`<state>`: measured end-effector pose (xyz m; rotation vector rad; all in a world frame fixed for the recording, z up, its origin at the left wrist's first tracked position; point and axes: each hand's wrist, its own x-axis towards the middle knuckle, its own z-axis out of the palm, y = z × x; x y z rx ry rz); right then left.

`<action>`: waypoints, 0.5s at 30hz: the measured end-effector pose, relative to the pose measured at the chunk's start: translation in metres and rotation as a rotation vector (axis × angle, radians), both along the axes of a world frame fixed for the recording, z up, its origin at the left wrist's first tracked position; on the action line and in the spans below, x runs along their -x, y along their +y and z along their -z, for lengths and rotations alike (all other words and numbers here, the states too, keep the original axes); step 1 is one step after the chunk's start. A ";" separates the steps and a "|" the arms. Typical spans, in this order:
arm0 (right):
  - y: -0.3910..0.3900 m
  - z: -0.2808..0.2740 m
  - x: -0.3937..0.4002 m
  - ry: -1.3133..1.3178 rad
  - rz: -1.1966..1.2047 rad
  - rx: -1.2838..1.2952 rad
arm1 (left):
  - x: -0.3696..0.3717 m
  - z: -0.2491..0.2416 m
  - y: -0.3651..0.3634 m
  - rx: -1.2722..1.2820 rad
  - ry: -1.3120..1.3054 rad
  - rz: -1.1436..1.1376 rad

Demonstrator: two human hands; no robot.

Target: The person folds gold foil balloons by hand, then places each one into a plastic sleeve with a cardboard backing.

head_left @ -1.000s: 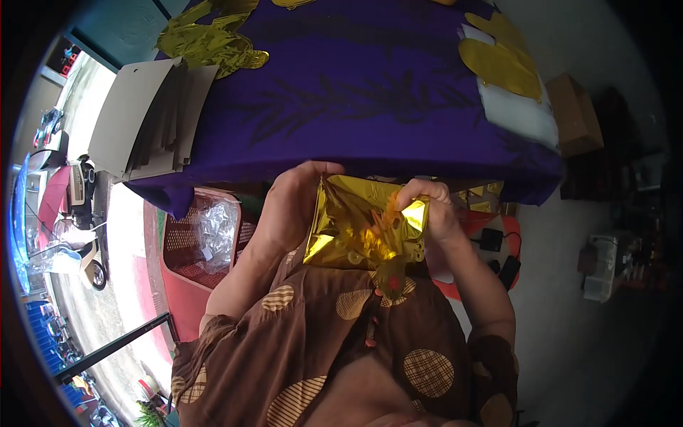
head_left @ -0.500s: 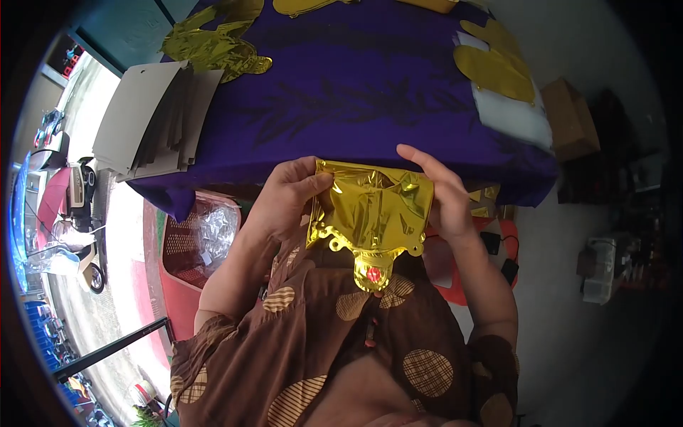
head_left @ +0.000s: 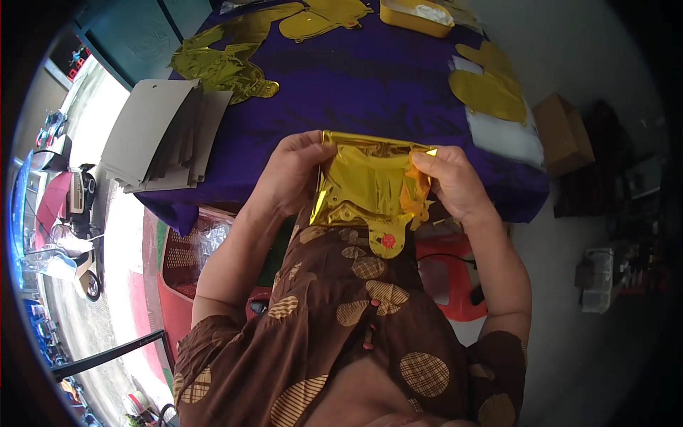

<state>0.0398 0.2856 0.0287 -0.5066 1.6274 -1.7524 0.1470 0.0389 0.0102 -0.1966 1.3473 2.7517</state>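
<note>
Held up before my body is a folded gold foil balloon (head_left: pixel 370 178), shiny and creased, its rounded tab with a red mark hanging at the bottom. My left hand (head_left: pixel 297 167) pinches its upper left corner, thumb on the near face. On the other side, my right hand (head_left: pixel 455 181) grips the upper right corner between thumb and fingers. Both hands are at the front edge of the table, which has a purple cloth (head_left: pixel 341 78). The fingers behind the foil are hidden.
Grey cardboard sheets (head_left: pixel 146 135) are stacked at the table's left. Gold foil pieces (head_left: pixel 228 67) lie behind them; another gold piece (head_left: pixel 491 85) rests on white packaging (head_left: pixel 505 139) at right. A yellow tray (head_left: pixel 416 18) sits far back. Below are a red basket (head_left: pixel 178 263) and red stool (head_left: pixel 448 285).
The foil balloon has risen towards the table. My right hand's thumb, raised before, now presses on the foil's upper right corner. More of the table's far side shows.
</note>
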 end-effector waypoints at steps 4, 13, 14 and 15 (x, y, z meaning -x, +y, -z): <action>-0.010 -0.006 0.017 0.055 0.055 0.067 | 0.012 -0.015 0.000 -0.053 -0.047 0.010; -0.040 -0.017 0.050 0.299 0.147 0.059 | 0.026 -0.039 -0.011 0.367 -0.098 0.020; -0.043 -0.018 0.054 0.329 0.153 0.052 | 0.030 -0.040 -0.014 0.366 -0.098 0.012; -0.046 -0.018 0.059 0.332 0.147 0.046 | 0.033 -0.041 -0.016 0.367 -0.098 0.004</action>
